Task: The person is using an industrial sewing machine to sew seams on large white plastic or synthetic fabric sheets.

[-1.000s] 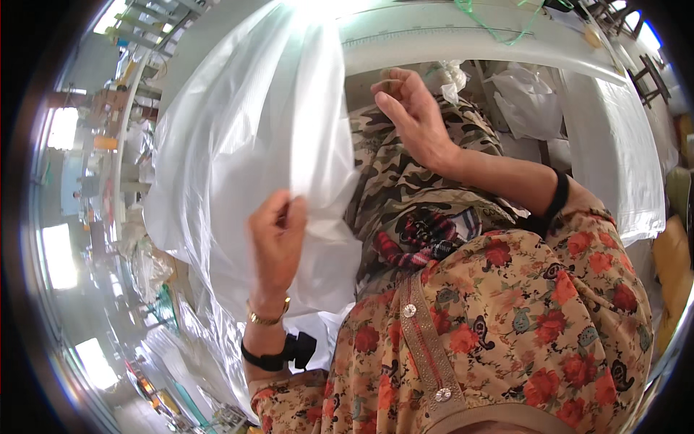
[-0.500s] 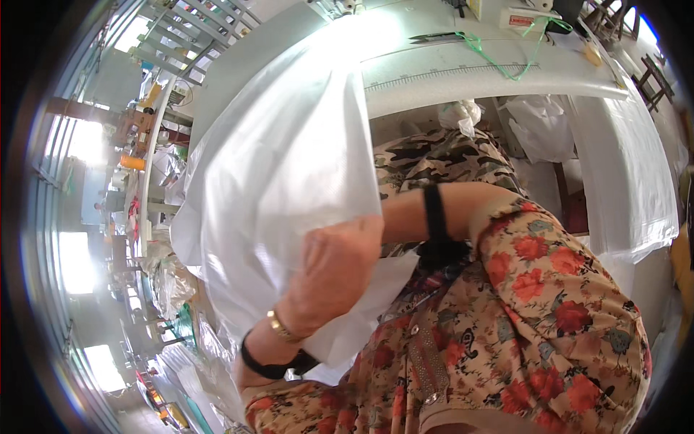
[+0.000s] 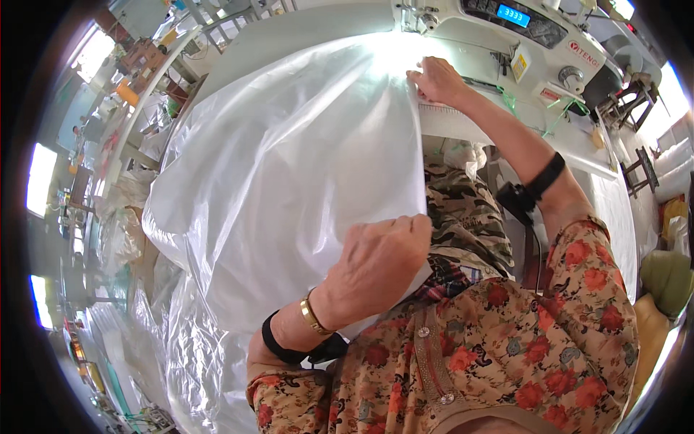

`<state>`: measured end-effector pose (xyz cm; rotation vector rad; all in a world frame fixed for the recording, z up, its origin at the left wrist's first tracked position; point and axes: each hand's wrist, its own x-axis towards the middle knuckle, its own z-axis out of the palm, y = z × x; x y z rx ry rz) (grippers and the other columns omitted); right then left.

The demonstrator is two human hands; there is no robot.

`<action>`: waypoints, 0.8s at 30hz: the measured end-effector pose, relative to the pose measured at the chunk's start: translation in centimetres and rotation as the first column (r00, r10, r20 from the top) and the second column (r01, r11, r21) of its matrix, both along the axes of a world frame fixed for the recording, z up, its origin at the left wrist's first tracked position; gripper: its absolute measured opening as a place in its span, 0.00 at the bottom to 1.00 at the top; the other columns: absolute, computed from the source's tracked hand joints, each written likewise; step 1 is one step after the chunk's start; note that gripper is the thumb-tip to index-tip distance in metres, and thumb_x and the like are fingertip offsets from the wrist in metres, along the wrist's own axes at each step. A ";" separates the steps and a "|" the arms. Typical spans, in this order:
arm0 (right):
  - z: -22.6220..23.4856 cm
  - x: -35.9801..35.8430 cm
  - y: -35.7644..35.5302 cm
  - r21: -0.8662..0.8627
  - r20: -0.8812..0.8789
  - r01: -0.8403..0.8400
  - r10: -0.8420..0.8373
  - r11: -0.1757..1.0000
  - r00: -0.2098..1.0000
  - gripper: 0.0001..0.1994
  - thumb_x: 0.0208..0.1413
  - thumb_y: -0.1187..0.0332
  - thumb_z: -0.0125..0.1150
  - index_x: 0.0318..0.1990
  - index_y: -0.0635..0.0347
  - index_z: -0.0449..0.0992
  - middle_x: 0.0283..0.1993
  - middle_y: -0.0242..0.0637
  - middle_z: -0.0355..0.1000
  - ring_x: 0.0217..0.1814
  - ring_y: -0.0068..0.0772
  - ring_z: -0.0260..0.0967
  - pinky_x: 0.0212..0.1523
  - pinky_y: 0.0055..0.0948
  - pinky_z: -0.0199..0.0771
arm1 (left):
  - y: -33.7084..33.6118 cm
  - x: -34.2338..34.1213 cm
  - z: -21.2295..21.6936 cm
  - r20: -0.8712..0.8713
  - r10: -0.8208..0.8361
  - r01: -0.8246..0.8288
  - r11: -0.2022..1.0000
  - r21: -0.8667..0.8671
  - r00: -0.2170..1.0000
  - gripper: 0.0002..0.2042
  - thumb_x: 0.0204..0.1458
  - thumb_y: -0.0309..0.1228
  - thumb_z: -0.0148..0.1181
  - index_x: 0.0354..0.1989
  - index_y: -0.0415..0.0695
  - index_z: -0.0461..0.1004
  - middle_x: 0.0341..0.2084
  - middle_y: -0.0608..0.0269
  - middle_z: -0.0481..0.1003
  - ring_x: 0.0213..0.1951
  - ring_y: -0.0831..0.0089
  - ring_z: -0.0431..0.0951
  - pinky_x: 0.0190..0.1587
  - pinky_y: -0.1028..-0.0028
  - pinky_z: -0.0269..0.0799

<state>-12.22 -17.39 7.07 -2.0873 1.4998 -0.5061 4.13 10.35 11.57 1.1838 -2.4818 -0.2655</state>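
Observation:
A large, shiny white sheet (image 3: 289,188), which looks like plastic or coated fabric, stretches from the sewing machine (image 3: 528,36) down over my lap. My left hand (image 3: 383,257) is closed on its right edge close to my body, with the fingers curled over. Up at the lit needle area, my right hand (image 3: 439,81) pinches the same edge just right of the presser foot (image 3: 426,20). The sheet's edge runs nearly straight between the two hands. Glare hides the exact spot under the needle.
Green cord (image 3: 510,101) lies on the machine table right of my right hand, near small dark scissors or snips (image 3: 502,61). Crumpled clear plastic (image 3: 206,362) hangs at the left. A white bag (image 3: 465,155) sits beneath the table edge. Wooden stools (image 3: 640,170) stand far right.
My right hand has gone from beside my left hand up to the needle area. The sheet is spread wider, its edge drawn straighter. The view has shifted, bringing more of the machine into sight.

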 end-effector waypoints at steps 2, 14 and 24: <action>-0.7 0.5 -2.9 -0.303 -0.328 0.000 -0.105 0.953 0.939 0.18 0.57 0.60 0.52 0.37 0.71 0.75 0.37 0.52 0.76 0.46 0.50 0.74 0.46 0.45 0.73 | -0.1 -0.3 0.2 0.012 0.000 0.000 1.000 -0.006 1.000 0.05 0.40 0.18 0.53 0.27 0.37 0.66 0.21 0.55 0.72 0.26 0.59 0.78 0.24 0.66 0.70; -0.5 2.4 -6.3 -0.257 -0.489 0.047 -0.172 0.965 0.855 0.11 0.53 0.66 0.57 0.38 0.66 0.78 0.46 0.52 0.75 0.49 0.52 0.74 0.47 0.43 0.74 | 0.3 -1.9 -2.0 0.045 0.010 -0.007 0.996 -0.084 0.999 0.04 0.42 0.22 0.54 0.27 0.42 0.67 0.22 0.63 0.72 0.29 0.66 0.77 0.35 0.70 0.68; -0.5 4.0 -2.6 -0.317 -0.616 0.004 -0.209 0.948 0.759 0.11 0.47 0.77 0.55 0.37 0.59 0.81 0.44 0.43 0.77 0.49 0.40 0.76 0.43 0.36 0.76 | -0.7 -3.9 -4.3 -0.093 -0.152 0.120 0.950 -0.289 0.984 0.08 0.42 0.24 0.58 0.31 0.39 0.69 0.22 0.59 0.75 0.27 0.59 0.79 0.31 0.67 0.71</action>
